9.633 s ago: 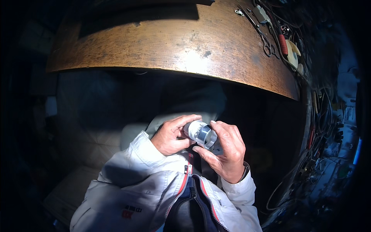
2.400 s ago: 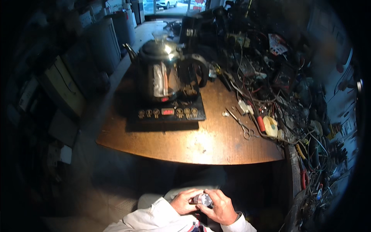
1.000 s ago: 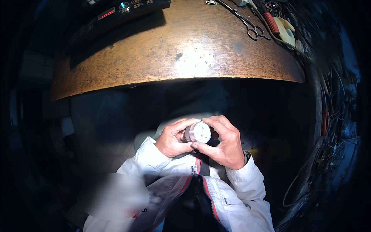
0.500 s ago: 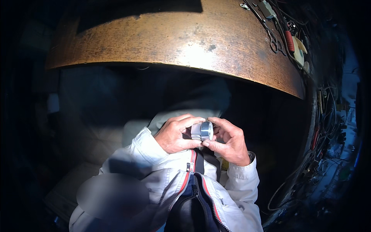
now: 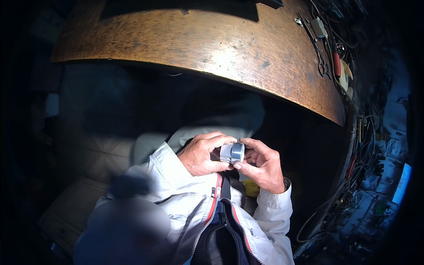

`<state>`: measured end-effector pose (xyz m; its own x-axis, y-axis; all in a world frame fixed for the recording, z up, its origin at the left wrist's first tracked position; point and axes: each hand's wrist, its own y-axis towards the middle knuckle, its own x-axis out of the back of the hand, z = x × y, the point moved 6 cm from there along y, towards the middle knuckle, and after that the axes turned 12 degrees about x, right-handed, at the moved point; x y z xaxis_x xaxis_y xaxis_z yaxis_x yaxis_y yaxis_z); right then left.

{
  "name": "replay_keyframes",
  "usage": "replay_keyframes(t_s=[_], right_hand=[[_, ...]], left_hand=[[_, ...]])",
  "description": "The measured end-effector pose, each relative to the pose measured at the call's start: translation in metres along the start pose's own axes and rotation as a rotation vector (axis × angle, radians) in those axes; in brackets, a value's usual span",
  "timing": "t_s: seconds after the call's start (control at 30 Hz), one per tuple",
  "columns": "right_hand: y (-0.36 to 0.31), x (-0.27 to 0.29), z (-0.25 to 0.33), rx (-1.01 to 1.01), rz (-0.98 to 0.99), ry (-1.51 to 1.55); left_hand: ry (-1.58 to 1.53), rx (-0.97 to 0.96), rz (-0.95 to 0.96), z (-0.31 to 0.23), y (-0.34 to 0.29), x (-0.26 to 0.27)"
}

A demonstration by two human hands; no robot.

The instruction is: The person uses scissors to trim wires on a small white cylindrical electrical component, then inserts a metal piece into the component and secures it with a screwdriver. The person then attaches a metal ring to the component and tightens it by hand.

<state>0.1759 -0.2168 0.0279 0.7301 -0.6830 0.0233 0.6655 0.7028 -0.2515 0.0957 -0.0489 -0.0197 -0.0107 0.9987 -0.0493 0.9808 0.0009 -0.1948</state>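
Between my hands, in front of the open jacket, is a small silver cylinder [image 5: 237,152] with a pale, whitish body on its left and a shiny blue-grey band on its right. My left hand [image 5: 201,154] grips the pale end, thumb below and fingers above. On the banded end, my right hand [image 5: 264,164] pinches with its thumb underneath and its index finger on top. Both hands are closed on this one thing, held level over my lap. What the cylinder belongs to cannot be made out.
Ahead stands a worn wooden table [image 5: 176,39] with a curved-looking front edge. At its right lie a scissor-handled tool [image 5: 321,67], a red-handled tool [image 5: 337,65], a grey block [image 5: 318,28] and cables. Dark clutter fills the right side. Something yellow [image 5: 251,187] shows near my right wrist.
The view has shifted and turned slightly. The cylinder has been tilted a little, so its right end face shows less and its blue-grey band more. Both hands keep their hold.
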Motion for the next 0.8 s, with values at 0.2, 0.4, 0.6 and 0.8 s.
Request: replay_keyframes(t_s=[0.2, 0.4, 0.6, 0.8], right_hand=[[0.0023, -0.0017, 0.0082, 0.136, 0.047, -0.061], [0.0022, -0.0018, 0.0083, 0.111, 0.062, -0.092], [0.0043, -0.0029, 0.0101, 0.13, 0.064, -0.111], [0.0026, -0.0025, 0.0099, 0.144, 0.045, -0.157]], left_hand=[[-0.02, 0.0, -0.004, 0.0005, -0.0005, 0.0011], [-0.015, -0.017, -0.007, -0.0021, -0.0003, 0.0018], [-0.024, -0.016, -0.008, -0.0014, -0.0001, 0.0023], [-0.008, 0.01, 0.029, 0.0012, -0.0004, -0.0004]])
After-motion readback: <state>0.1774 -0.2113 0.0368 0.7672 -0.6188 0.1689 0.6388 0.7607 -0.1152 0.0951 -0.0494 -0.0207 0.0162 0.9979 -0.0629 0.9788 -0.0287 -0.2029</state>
